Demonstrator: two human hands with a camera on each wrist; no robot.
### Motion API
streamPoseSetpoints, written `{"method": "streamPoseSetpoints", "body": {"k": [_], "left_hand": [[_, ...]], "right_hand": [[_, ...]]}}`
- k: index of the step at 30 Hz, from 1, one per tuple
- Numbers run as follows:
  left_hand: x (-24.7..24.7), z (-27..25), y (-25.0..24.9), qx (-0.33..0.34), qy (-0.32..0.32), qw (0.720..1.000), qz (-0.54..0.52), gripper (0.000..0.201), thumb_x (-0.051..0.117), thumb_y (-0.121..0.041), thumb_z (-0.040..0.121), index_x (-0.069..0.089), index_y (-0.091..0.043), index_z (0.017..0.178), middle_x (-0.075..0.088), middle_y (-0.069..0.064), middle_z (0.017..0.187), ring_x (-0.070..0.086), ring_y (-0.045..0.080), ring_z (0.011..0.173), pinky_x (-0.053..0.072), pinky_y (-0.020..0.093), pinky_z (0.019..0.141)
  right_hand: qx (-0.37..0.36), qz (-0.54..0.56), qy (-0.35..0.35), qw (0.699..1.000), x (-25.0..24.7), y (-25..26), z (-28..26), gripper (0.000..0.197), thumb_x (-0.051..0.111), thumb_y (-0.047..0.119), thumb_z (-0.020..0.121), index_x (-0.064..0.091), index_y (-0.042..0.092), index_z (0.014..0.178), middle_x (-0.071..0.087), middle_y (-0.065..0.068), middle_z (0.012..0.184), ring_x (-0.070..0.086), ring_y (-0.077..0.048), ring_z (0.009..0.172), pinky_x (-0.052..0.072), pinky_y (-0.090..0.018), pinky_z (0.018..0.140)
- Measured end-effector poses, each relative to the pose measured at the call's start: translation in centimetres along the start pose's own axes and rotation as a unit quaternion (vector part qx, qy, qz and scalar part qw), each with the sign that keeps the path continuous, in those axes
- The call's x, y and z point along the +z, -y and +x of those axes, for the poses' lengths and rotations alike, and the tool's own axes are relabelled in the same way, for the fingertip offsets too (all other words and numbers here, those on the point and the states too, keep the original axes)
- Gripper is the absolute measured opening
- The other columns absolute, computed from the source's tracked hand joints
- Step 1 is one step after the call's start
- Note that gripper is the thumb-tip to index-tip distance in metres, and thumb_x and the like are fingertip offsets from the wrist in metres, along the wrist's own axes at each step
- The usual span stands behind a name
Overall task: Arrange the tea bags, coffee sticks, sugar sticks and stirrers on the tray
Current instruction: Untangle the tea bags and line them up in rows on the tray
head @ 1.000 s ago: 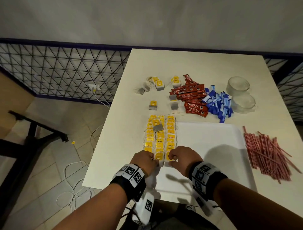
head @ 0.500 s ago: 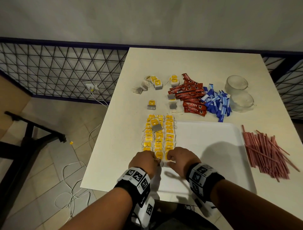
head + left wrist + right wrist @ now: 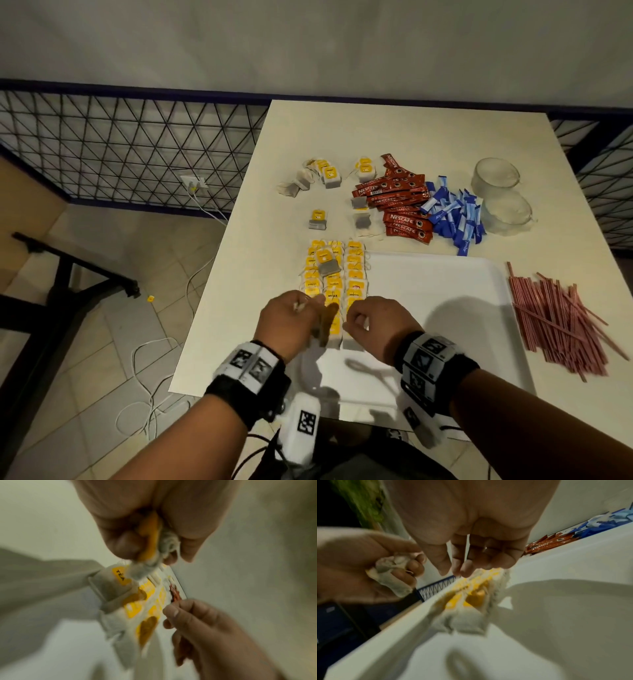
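A white tray [image 3: 445, 308] lies at the table's near edge. Three rows of yellow-tagged tea bags [image 3: 337, 274] run along its left side. My left hand [image 3: 291, 322] hovers over the near end of the rows and grips a crumpled tea bag [image 3: 154, 540], which also shows in the right wrist view [image 3: 390, 566]. My right hand [image 3: 366, 320] is just right of it, fingers curled, with a thin white string [image 3: 467, 547] between them. Red coffee sticks [image 3: 397, 202], blue sugar sticks [image 3: 452, 216] and pink stirrers [image 3: 561, 318] lie off the tray.
Loose tea bags [image 3: 325, 176] lie beyond the tray on the table [image 3: 411, 137]. Two upturned glasses [image 3: 495, 176] stand at the back right. The table's left edge drops to a tiled floor with white cables [image 3: 150, 377]; a wire fence [image 3: 120, 147] runs behind.
My left hand has lifted off the near end of the rows with a tea bag in its grip. My right hand has risen slightly beside it.
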State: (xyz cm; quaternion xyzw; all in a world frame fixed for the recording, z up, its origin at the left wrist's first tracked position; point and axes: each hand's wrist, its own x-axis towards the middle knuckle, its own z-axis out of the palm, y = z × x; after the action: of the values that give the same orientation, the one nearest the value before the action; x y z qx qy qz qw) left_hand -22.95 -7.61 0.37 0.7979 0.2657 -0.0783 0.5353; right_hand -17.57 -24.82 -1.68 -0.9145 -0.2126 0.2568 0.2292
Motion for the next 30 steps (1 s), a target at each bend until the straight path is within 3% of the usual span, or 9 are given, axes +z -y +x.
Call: {"method": "streamPoseSetpoints", "body": {"k": [2, 4, 8, 11, 15, 19, 23, 26, 30], "left_hand": [[-0.8, -0.3, -1.0, -0.067, 0.038, 0.954, -0.290, 0.036, 0.051, -0.027, 0.098, 0.049, -0.007, 0.068, 0.055, 0.000, 0.050, 0.049, 0.018, 0.042, 0.041, 0.021, 0.041], [-1.3, -0.2, -1.4, -0.109, 0.070, 0.891, -0.434, 0.036, 0.040, -0.027, 0.102, 0.044, -0.009, 0.071, 0.053, 0.002, 0.052, 0.049, 0.014, 0.038, 0.037, 0.017, 0.036], [-1.2, 0.7, -0.9, -0.140, 0.070, 0.855, -0.495, 0.033, 0.042, -0.036, 0.099, 0.047, -0.013, 0.076, 0.056, 0.004, 0.063, 0.057, 0.017, 0.050, 0.038, 0.018, 0.038], [-0.9, 1.1, -0.7, -0.143, 0.076, 0.837, -0.522, 0.034, 0.040, -0.035, 0.100, 0.049, -0.011, 0.077, 0.059, 0.012, 0.067, 0.062, 0.022, 0.056, 0.044, 0.024, 0.042], [-0.8, 1.4, -0.9, -0.155, 0.065, 0.823, -0.542, 0.032, 0.042, -0.033, 0.100, 0.050, -0.011, 0.079, 0.051, 0.006, 0.067, 0.056, 0.018, 0.054, 0.045, 0.024, 0.047], [-1.1, 1.5, -1.1, -0.182, 0.029, 0.841, -0.509, 0.027, 0.045, -0.030, 0.101, 0.050, -0.009, 0.084, 0.052, 0.005, 0.071, 0.056, 0.016, 0.049, 0.051, 0.024, 0.045], [-1.7, 1.6, -0.7, -0.181, 0.001, 0.897, -0.403, 0.028, 0.047, -0.035, 0.100, 0.049, -0.011, 0.087, 0.051, 0.003, 0.060, 0.049, 0.015, 0.041, 0.038, 0.019, 0.039], [-2.4, 1.5, -0.5, -0.086, -0.003, 0.942, -0.325, 0.023, 0.056, -0.033, 0.096, 0.056, -0.010, 0.090, 0.048, 0.003, 0.062, 0.042, 0.016, 0.045, 0.031, 0.020, 0.043], [-3.0, 0.9, -1.1, 0.064, 0.058, 0.980, -0.181, 0.016, 0.077, -0.019, 0.079, 0.065, -0.010, 0.085, 0.056, 0.005, 0.058, 0.041, 0.018, 0.042, 0.035, 0.023, 0.046]], "right_hand": [[-0.040, 0.096, -0.043, 0.994, -1.0, 1.1, -0.2, 0.007, 0.061, 0.028, 0.089, 0.068, 0.025, 0.089, 0.062, 0.013, 0.088, 0.058, -0.010, 0.088, 0.046, -0.025, 0.081], [-0.079, 0.154, -0.054, 0.984, -1.7, 2.4, -0.3, 0.007, 0.064, 0.021, 0.087, 0.069, 0.024, 0.090, 0.062, 0.016, 0.084, 0.060, -0.009, 0.084, 0.048, -0.025, 0.082], [-0.150, 0.166, -0.053, 0.973, -2.3, 4.1, 0.1, 0.027, 0.070, 0.016, 0.080, 0.068, 0.031, 0.103, 0.057, 0.019, 0.085, 0.051, -0.006, 0.062, 0.045, -0.018, 0.065], [-0.194, 0.127, -0.070, 0.970, -2.4, 4.8, 0.6, 0.036, 0.076, 0.025, 0.075, 0.068, 0.028, 0.111, 0.055, 0.012, 0.092, 0.050, 0.010, 0.074, 0.032, -0.005, 0.070], [-0.214, 0.113, -0.098, 0.965, -1.9, 5.2, 1.0, 0.019, 0.074, 0.027, 0.079, 0.071, 0.021, 0.097, 0.051, 0.008, 0.093, 0.048, -0.001, 0.086, 0.037, -0.016, 0.078], [-0.181, 0.156, -0.101, 0.966, -2.2, 5.7, 1.0, 0.002, 0.070, 0.018, 0.085, 0.069, 0.018, 0.083, 0.052, 0.011, 0.086, 0.048, 0.007, 0.071, 0.033, -0.008, 0.067], [-0.068, 0.316, -0.083, 0.943, -2.7, 5.5, 1.5, 0.018, 0.064, 0.016, 0.090, 0.061, 0.026, 0.075, 0.056, 0.015, 0.066, 0.048, 0.000, 0.052, 0.038, -0.017, 0.059], [-0.037, 0.367, -0.089, 0.925, -2.9, 5.2, 1.7, 0.018, 0.064, 0.017, 0.091, 0.062, 0.024, 0.074, 0.057, 0.014, 0.064, 0.047, -0.010, 0.050, 0.041, -0.028, 0.056], [-0.052, 0.412, -0.103, 0.904, -3.7, 5.6, 1.5, 0.014, 0.065, 0.011, 0.090, 0.062, 0.015, 0.077, 0.057, 0.017, 0.054, 0.047, -0.002, 0.043, 0.037, -0.014, 0.049]]}}
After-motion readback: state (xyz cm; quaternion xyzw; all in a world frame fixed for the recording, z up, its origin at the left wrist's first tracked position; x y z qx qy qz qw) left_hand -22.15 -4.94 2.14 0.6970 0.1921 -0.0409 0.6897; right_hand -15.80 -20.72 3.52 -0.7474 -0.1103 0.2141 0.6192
